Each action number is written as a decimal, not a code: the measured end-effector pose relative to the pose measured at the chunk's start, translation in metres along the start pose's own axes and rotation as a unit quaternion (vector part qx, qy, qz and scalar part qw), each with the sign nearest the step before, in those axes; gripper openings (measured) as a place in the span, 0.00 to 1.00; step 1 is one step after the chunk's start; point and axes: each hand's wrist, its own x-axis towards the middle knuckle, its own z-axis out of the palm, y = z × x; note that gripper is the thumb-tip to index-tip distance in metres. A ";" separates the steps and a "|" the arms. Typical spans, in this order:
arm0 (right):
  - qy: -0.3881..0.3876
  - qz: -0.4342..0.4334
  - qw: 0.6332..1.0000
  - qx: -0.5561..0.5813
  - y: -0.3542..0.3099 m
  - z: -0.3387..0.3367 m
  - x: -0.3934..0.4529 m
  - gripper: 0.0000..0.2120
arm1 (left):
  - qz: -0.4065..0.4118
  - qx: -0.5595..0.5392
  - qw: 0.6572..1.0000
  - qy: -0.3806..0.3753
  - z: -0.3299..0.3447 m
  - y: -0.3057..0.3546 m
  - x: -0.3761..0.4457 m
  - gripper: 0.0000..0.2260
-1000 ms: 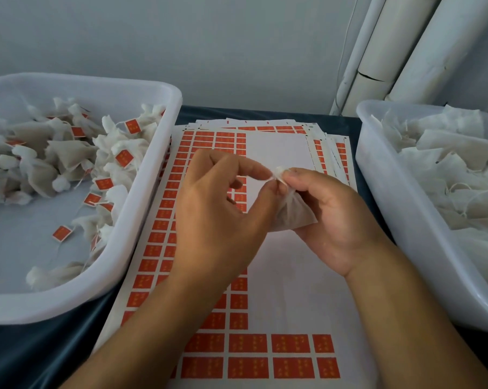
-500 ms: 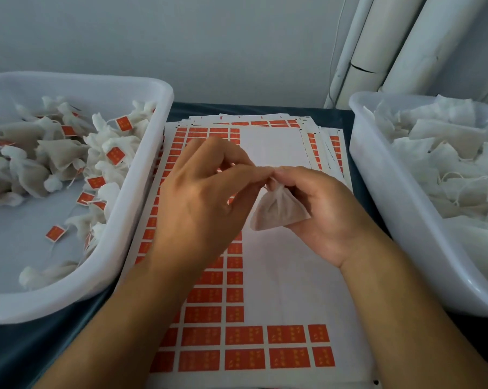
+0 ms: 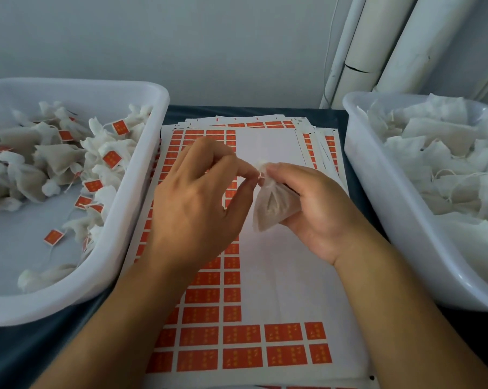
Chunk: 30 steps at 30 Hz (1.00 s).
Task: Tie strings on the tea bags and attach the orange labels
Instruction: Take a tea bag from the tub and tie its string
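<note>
A small white tea bag (image 3: 271, 207) hangs over the label sheet, held at its gathered neck by my right hand (image 3: 318, 211). My left hand (image 3: 198, 203) pinches at that same neck with thumb and fingertips; the thin string there is too fine to make out. Beneath both hands lies a white sheet of orange labels (image 3: 234, 335), with most of its middle peeled bare.
A white tub (image 3: 142, 192) on the left holds several tied tea bags with orange labels (image 3: 112, 159). A white tub (image 3: 377, 192) on the right is piled with plain tea bags (image 3: 439, 164) and loose strings. More label sheets lie stacked underneath. Pipes stand at the back right.
The tea bag has swung from lying across my right palm to hanging below the pinched neck. Both hands stay together at the neck, and the view has shifted slightly.
</note>
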 end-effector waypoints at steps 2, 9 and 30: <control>-0.002 -0.013 0.999 -0.038 0.000 0.000 0.000 0.14 | -0.016 -0.011 1.000 -0.010 0.000 0.002 0.000 0.07; 0.005 -0.139 0.986 -0.091 0.000 0.001 0.000 0.12 | -0.127 -0.030 0.991 -0.011 -0.003 0.009 0.003 0.06; -0.033 -0.225 0.974 0.020 -0.002 0.002 -0.002 0.23 | -0.234 -0.094 0.966 0.059 -0.013 0.013 0.006 0.02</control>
